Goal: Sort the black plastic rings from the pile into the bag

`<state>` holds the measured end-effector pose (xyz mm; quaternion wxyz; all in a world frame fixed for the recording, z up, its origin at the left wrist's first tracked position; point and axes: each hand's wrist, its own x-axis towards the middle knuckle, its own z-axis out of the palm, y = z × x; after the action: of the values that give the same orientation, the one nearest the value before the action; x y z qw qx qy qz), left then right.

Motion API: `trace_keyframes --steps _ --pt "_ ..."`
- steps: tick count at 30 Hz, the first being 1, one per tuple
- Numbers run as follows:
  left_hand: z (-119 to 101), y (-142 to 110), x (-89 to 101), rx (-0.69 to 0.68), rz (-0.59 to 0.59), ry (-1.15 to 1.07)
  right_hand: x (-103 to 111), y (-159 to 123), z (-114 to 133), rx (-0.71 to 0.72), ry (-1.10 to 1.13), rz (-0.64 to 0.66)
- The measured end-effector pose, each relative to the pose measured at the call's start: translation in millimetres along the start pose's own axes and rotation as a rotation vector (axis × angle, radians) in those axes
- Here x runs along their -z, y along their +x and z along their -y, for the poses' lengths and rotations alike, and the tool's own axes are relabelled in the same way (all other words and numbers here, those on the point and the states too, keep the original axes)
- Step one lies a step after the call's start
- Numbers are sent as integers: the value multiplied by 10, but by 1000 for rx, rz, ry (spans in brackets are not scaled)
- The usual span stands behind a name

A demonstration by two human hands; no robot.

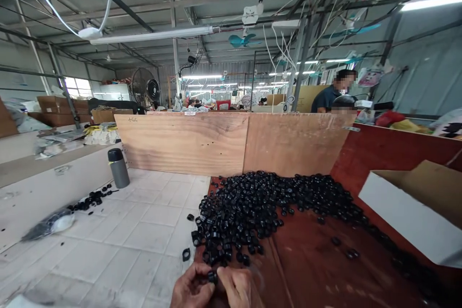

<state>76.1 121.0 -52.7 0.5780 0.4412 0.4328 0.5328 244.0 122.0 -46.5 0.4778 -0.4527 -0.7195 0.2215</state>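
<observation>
At the bottom middle, my left hand (pixel 190 287) pinches a small black plastic ring (pixel 212 277) between thumb and fingertips. Against the ring's right side press the closed fingers of my right hand (pixel 238 288), so both hands are on the same piece. Just beyond them spreads a large heap of black plastic rings (pixel 245 207), lying on a reddish-brown board (pixel 306 260). A loose ring (pixel 186 254) rests on the white tiled surface slightly left of the heap.
A wooden panel (pixel 184 142) borders the far side, and a red panel (pixel 397 154) the right. An open white box (pixel 407 211) stands at right. On the left are a grey flask (pixel 118 168), scattered black pieces (pixel 94 199) and a plastic bag (pixel 50 224). Beyond the panel is another person (pixel 327 98).
</observation>
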Motion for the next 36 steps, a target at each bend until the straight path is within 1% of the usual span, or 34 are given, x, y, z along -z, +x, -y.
trace_keyframes --steps 1,4,6,7,10,13,16,19,21,23,25,28,30,33,36 --pt "-50 -30 -5 -13 -1 26 49 -6 60 -15 12 11" --pt "-239 -135 -44 -26 12 98 189 -7 232 -33 64 128" --pt "-331 -171 -75 -27 3 127 245 13 279 -47 41 138" --pt "-354 -176 -87 -5 3 121 259 24 279 -40 56 115" --pt "-350 -172 -100 27 23 65 266 34 234 -8 107 87" --pt "-311 -175 -94 -3 38 74 247 16 193 -5 96 115" --pt "-279 -179 -93 -50 48 129 216 -5 172 -93 127 138" --pt "-251 -180 -110 -121 49 211 189 -14 173 -197 140 189" --pt "-243 -182 -124 -140 57 239 181 -11 187 -231 139 185" --pt "-248 -185 -128 -103 68 219 182 -3 206 -216 162 128" --pt "-262 -187 -118 -37 70 171 188 5 220 -145 179 82" --pt "-282 -183 -89 11 71 127 188 11 216 -68 166 98" --pt "-298 -178 -78 -4 51 124 181 9 201 -91 144 117" --pt "-338 -177 -78 -16 37 127 177 5 190 -102 126 98" --pt "-371 -183 -80 22 110 128 183 5 202 -77 165 91"
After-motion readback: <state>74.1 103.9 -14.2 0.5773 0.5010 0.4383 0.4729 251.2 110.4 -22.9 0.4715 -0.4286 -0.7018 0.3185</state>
